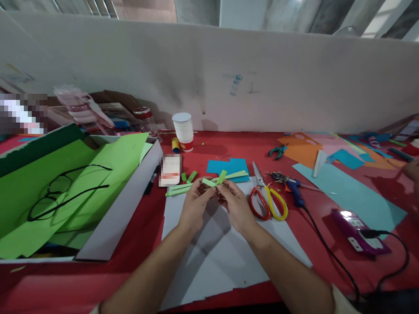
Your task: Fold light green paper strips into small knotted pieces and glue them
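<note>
Light green paper strips (pixel 221 178) cross each other between my two hands, above a white sheet (pixel 222 257). My left hand (pixel 196 203) pinches the strips from the left, thumb on top. From the right, the closed fingers of my right hand (pixel 236 204) grip the same strips; the undersides of the fingers are hidden. Scissors (pixel 266 200) with one red and one yellow handle lie just right of my right hand. More green strips (pixel 178 189) rest left of my left hand, near small folded green pieces (pixel 191 176). Blue paper (pixel 229 168) lies behind my hands.
A white box (pixel 121 209) with green sheets and glasses (pixel 62 192) stands left. Behind are stacked paper cups (pixel 183 131) and a partition (pixel 147 65). At right lie a blue glue gun (pixel 296 194), pliers (pixel 278 151), a purple device (pixel 360 235) with cables, and coloured paper (pixel 347 192).
</note>
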Available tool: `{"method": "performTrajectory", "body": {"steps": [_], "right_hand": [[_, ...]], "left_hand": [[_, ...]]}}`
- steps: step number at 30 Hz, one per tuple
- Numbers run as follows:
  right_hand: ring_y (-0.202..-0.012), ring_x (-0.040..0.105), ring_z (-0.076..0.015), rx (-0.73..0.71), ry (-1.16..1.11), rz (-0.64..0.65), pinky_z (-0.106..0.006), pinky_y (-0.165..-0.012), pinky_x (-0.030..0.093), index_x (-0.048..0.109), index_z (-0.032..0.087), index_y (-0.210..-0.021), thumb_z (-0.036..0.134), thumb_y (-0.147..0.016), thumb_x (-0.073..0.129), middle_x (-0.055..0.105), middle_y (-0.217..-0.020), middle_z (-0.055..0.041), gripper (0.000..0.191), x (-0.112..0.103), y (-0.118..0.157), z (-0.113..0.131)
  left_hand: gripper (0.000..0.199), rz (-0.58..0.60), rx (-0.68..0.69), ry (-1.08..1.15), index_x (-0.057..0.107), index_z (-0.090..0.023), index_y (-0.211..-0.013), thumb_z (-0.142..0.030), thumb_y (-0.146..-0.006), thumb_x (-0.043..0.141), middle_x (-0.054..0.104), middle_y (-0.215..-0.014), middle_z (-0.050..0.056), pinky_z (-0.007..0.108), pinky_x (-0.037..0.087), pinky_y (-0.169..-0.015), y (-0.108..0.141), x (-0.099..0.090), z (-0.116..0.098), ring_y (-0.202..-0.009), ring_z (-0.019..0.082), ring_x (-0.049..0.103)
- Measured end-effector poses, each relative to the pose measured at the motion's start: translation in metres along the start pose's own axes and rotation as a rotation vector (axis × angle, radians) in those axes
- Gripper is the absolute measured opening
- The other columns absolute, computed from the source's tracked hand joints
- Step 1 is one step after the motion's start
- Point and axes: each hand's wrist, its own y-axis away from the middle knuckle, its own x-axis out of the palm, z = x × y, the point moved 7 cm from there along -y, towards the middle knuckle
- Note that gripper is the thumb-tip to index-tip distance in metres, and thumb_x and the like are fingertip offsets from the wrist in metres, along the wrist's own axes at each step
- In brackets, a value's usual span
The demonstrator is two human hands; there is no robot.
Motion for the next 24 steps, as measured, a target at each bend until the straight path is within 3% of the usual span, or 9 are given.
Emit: {"method": "performTrajectory", "body": {"steps": [5, 24], "right_hand": [[-0.066, 0.054, -0.0134, -0.209, 0.261, -0.021, -0.026, -0.063, 0.046, 0.065, 0.021, -0.090, 0.036, -0.079, 0.058, 0.062, -0.080, -0.0004, 0.020, -0.0029, 0.0022, 0.0103], [-0.058, 0.055, -0.0114, -0.124, 0.131, -0.018, -0.025, -0.057, 0.047, 0.068, 0.020, -0.086, 0.034, -0.074, 0.065, 0.064, -0.072, 0.0010, 0.019, -0.0065, -0.0031, 0.0011]], "left_hand": [[0.017, -0.004, 0.005, -0.046, 0.061, -0.020, -0.079, -0.021, -0.066, 0.072, 0.059, -0.066, -0.004, 0.021, 0.041, -0.064, 0.0007, -0.0007, -0.0022, -0.064, 0.009, 0.054], [0.021, -0.025, 0.060, -0.170, 0.061, -0.019, -0.083, -0.030, -0.068, 0.070, 0.063, -0.067, -0.002, 0.025, 0.043, -0.063, -0.0027, -0.0079, -0.0047, -0.065, 0.013, 0.056]]}}
